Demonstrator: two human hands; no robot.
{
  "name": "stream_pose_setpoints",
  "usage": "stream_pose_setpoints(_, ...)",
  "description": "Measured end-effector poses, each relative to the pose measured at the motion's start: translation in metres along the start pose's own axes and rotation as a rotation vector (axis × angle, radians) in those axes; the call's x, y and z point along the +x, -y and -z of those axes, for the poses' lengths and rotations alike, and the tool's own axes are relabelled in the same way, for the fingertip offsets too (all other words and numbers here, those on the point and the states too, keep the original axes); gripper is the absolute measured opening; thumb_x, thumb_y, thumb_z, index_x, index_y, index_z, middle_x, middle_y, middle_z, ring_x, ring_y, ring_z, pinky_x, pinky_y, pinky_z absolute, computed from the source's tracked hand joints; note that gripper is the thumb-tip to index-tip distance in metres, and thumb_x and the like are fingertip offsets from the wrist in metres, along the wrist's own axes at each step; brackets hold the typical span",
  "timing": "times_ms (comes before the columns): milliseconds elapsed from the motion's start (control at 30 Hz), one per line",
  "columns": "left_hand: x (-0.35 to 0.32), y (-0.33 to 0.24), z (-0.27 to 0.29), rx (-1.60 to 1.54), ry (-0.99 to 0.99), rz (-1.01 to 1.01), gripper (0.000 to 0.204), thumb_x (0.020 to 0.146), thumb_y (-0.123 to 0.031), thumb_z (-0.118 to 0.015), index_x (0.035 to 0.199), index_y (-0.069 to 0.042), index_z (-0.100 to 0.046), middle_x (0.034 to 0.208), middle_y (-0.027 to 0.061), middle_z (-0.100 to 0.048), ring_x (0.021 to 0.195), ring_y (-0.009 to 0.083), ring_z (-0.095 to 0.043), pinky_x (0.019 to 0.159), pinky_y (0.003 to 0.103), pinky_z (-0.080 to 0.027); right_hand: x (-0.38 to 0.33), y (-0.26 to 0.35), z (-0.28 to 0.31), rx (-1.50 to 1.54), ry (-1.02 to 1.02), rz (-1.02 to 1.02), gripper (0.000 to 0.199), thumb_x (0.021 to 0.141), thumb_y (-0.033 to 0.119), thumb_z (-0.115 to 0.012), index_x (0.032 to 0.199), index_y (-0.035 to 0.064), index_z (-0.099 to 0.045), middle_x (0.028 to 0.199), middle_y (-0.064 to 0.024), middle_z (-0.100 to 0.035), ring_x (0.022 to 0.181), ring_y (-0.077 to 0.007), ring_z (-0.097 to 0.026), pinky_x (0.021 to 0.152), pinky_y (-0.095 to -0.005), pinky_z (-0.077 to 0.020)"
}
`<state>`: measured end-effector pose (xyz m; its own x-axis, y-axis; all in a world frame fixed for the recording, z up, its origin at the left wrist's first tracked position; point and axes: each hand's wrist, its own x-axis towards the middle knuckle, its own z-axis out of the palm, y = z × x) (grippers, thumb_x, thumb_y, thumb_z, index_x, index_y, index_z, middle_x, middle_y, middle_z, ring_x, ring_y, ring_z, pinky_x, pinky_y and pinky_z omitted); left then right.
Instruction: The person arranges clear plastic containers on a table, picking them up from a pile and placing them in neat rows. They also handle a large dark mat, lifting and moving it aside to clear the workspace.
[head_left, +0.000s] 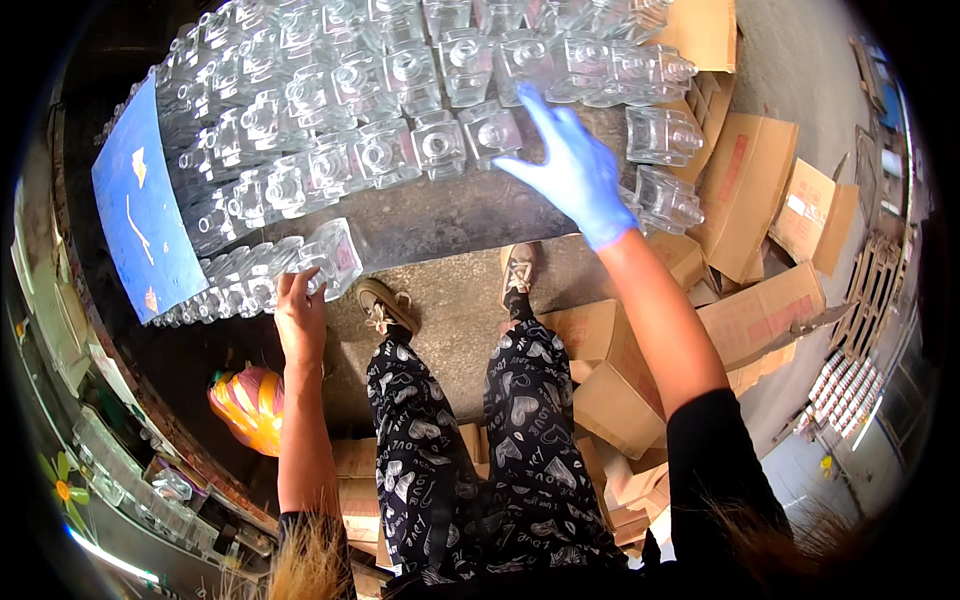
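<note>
Reaching over the near rows of clear square glass bottles [400, 110], the right hand [575, 175], in a blue glove, is spread wide with fingers apart, its fingertips touching one bottle [495, 130] at the front of the pack; it grips nothing. The bottles stand packed neck-up across the dark surface [450, 215], filling it toward the far edge. The left hand [298, 310], bare, is closed around a bottle [335, 255] at the near edge of the surface, beside a row lying toward the left corner. A blue sheet [140, 210] covers the left end of the stack. Two more loose bottles [665, 165] lie on their sides at the right edge, just beyond the gloved wrist. Below the surface, flattened brown cardboard boxes [760, 190] lie piled on the concrete floor [455, 305], around the person's patterned trousers [470, 450] and sandals.
</note>
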<state>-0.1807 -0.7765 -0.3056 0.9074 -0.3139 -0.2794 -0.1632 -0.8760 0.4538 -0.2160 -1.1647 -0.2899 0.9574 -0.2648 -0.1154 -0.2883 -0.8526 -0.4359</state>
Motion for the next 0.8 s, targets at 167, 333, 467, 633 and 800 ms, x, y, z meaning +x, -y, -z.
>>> stream_pose_setpoints(167, -0.023, -0.063, 0.002, -0.084, 0.035, -0.162, 0.027, 0.073, -0.002, -0.072, 0.1, -0.006, -0.066, 0.082, 0.0114, -0.057, 0.06, 0.0238, -0.058, 0.058, 0.034, -0.049, -0.08, -0.069, 0.043, -0.295, 0.068, -0.161, 0.061, 0.068, 0.036, -0.077, 0.121, 0.0134, -0.058, 0.094, -0.0131, -0.057, 0.087, -0.0309, -0.06, 0.073, -0.0406, -0.0492)
stream_pose_setpoints(333, -0.03, -0.155, -0.019, -0.246, 0.194, -0.188, 0.028, 0.071, 0.0, -0.073, 0.097, -0.006, -0.066, 0.079, 0.0092, -0.056, 0.06, 0.0201, -0.057, 0.057, 0.031, -0.049, -0.129, -0.113, 0.019, -0.012, 0.11, -0.186, 0.047, 0.075, 0.021, -0.073, 0.119, 0.0122, -0.059, 0.094, -0.0152, -0.058, 0.083, -0.0331, -0.061, 0.072, -0.0416, -0.0501)
stream_pose_setpoints(467, -0.02, -0.209, -0.055, -0.265, 0.209, -0.314, 0.025, 0.073, -0.002, -0.072, 0.097, -0.007, -0.066, 0.076, 0.009, -0.052, 0.059, 0.02, -0.058, 0.056, 0.031, -0.049, -0.131, -0.126, 0.014, 0.098, -0.03, -0.097, 0.036, 0.078, 0.013, -0.07, 0.112, 0.0073, -0.061, 0.092, -0.0141, -0.058, 0.082, -0.0319, -0.062, 0.071, -0.0393, -0.0508)
stream_pose_setpoints(633, 0.01, -0.263, -0.095, -0.305, 0.134, -0.315, 0.025, 0.072, -0.003, -0.072, 0.096, -0.006, -0.066, 0.079, 0.0101, -0.054, 0.06, 0.0222, -0.06, 0.057, 0.033, -0.05, -0.098, -0.113, 0.026, 0.168, -0.109, -0.044, 0.023, 0.079, 0.009, -0.068, 0.101, 0.0059, -0.061, 0.09, -0.0119, -0.058, 0.078, -0.0302, -0.061, 0.067, -0.0379, -0.0501)
stream_pose_setpoints(800, 0.054, -0.294, -0.122, -0.286, -0.018, -0.32, 0.024, 0.07, -0.005, -0.073, 0.093, -0.005, -0.067, 0.083, 0.0122, -0.058, 0.063, 0.0272, -0.061, 0.061, 0.036, -0.05, -0.069, -0.128, 0.024, 0.095, -0.106, -0.063, 0.016, 0.08, 0.013, -0.066, 0.092, 0.007, -0.058, 0.086, -0.0129, -0.056, 0.075, -0.0316, -0.061, 0.066, -0.0394, -0.0499)
